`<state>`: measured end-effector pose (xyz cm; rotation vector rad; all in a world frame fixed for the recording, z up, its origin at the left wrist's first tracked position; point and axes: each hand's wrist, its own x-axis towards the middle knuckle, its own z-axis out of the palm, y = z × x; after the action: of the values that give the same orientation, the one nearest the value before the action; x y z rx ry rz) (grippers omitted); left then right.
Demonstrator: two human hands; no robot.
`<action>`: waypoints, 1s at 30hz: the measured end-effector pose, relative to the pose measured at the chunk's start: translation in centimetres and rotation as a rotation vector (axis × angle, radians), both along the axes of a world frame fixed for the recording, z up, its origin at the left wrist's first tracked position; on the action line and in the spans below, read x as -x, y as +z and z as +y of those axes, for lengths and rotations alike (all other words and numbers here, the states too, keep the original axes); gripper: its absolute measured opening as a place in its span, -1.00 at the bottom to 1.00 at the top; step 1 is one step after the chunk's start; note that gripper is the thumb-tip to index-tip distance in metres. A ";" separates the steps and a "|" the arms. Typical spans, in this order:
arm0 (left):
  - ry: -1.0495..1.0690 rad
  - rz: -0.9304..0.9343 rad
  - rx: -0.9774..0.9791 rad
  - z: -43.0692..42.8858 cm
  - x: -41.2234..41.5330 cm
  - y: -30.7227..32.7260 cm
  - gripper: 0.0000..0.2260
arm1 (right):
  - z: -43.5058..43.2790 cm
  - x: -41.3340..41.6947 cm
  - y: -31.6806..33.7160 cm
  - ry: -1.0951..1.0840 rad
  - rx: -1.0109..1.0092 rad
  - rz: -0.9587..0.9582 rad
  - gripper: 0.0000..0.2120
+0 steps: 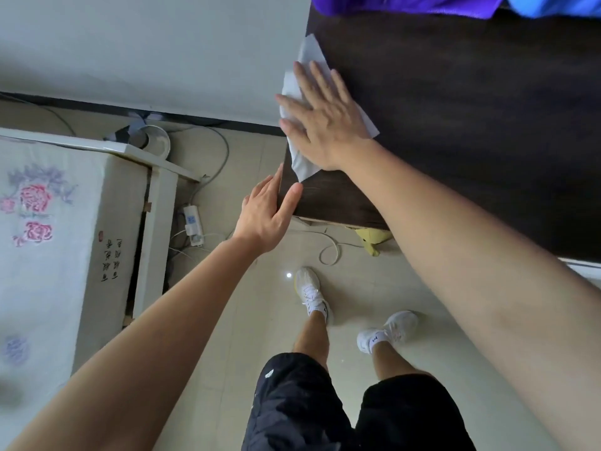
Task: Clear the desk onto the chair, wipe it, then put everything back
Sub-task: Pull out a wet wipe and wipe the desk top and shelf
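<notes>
A dark brown wooden desk (pixel 471 118) fills the upper right of the head view. A white wipe (pixel 300 161) lies flat on its left edge. My right hand (pixel 325 118) presses down on the wipe with straight, spread fingers. My left hand (pixel 266 213) rests against the desk's near left corner, thumb on top of the desk and fingers along its side. The chair is out of view.
Purple and blue cloth (pixel 455 4) lies at the desk's far edge. A bed with a flowered cover (pixel 48 222) stands at the left. A power strip (pixel 193 224) and cables lie on the tiled floor between bed and desk. A yellow cloth (pixel 372 239) sits under the desk.
</notes>
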<state>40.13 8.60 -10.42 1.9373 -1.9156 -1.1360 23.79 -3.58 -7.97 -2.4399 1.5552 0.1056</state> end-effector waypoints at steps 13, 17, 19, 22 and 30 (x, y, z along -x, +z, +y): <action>-0.142 -0.099 0.315 -4.5 8.0 3.8 -0.34 | 16.2 25.6 -0.6 -0.822 0.042 0.095 -0.38; -0.260 -0.112 0.307 -4.9 14.0 3.9 -0.33 | 18.2 22.5 -1.0 -1.069 0.084 0.070 -0.39; -0.286 -0.112 0.301 -4.6 17.0 3.6 -0.32 | 18.3 19.9 -1.5 -1.003 0.132 0.057 -0.40; -0.322 -0.125 0.307 -3.8 21.5 3.2 -0.31 | 18.7 18.1 -2.6 -0.798 0.169 0.031 -0.40; -0.360 -0.204 0.336 0.0 32.2 2.2 -0.34 | 23.5 35.2 -3.3 -0.760 0.228 0.068 -0.40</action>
<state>7.93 8.56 -8.26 1.6220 -2.4502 -0.6432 -11.40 19.94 -11.31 -1.8230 2.5150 -0.1350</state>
